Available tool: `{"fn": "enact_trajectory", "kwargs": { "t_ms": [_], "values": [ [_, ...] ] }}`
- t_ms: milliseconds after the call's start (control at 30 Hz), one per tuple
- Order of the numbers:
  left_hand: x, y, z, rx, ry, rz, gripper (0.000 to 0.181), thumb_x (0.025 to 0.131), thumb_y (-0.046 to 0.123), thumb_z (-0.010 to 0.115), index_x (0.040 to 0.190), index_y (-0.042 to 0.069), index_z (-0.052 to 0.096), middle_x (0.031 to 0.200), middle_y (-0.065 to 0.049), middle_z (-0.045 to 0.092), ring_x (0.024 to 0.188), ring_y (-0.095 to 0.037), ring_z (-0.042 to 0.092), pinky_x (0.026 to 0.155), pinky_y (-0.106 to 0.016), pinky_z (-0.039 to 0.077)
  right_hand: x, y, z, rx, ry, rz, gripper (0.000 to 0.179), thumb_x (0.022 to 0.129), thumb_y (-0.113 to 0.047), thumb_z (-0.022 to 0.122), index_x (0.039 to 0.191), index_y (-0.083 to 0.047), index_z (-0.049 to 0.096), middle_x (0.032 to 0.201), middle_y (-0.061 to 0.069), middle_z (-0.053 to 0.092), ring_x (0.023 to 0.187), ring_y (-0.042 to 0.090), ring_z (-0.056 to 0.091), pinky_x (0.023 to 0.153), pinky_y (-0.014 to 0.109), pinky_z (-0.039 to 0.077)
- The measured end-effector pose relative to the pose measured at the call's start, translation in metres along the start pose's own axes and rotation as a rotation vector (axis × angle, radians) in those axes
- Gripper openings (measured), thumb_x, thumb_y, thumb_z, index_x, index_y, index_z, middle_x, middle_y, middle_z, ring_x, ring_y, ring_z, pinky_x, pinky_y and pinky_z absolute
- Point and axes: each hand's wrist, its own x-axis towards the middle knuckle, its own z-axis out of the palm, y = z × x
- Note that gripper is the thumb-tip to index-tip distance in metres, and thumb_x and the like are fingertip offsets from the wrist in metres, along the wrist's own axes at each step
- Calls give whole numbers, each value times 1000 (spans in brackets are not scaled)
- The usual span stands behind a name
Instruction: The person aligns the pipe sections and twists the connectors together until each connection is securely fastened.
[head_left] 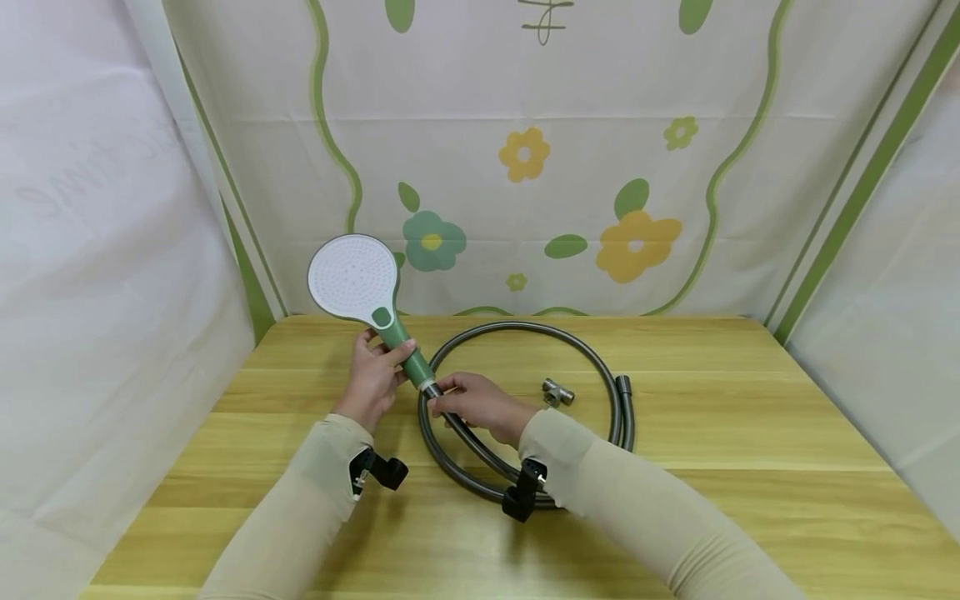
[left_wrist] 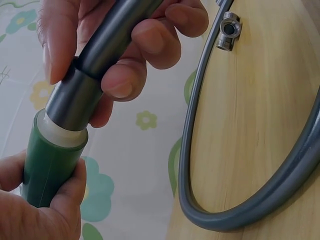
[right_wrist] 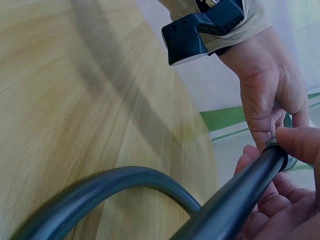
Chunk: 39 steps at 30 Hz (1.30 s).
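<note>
My left hand grips the green handle of a shower head, its round white spray face turned up toward me. At the lower end of that handle, my right hand pinches the dark metal nut of a grey shower hose. In the left wrist view the nut sits in line with the handle, and a white collar shows between the two. Seen from the right wrist, the hose runs down from my fingers toward the table.
The rest of the hose lies looped on the wooden table, its free end at the right. A small metal three-way fitting lies inside the loop. White fabric walls printed with flowers stand behind and at both sides.
</note>
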Motion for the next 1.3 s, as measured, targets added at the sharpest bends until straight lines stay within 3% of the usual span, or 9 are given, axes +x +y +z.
{"fn": "enact_trajectory", "kwargs": {
  "t_ms": [433,633,1033,1300],
  "values": [
    [-2,-2,0,-11,20,13,78,94,1,58,150,17,6,140,-18,37,113,-26,51,91,-37,49,3,3,3,27,8,-23,31,92,-25,65,116,-6,61,105,12,68,90,26,63,72,30,48],
    [-1,-4,-3,-2,23,16,78,94,2,59,150,17,6,140,-18,37,113,-26,51,92,-38,49,4,3,4,30,-6,-22,32,94,-25,62,119,-5,60,108,15,67,96,32,63,72,30,48],
    [-1,-3,-2,11,20,26,76,95,1,57,150,17,6,140,-18,37,113,-26,51,88,-35,50,5,3,3,25,-18,-19,30,95,-24,61,119,-6,60,102,8,67,96,32,63,71,29,46],
    [-1,-5,-1,26,6,20,77,95,3,59,150,17,7,138,-17,38,112,-25,52,86,-33,52,5,5,2,34,-23,-2,30,96,-25,59,120,-7,59,107,11,67,100,34,62,73,30,45]
  ]
}}
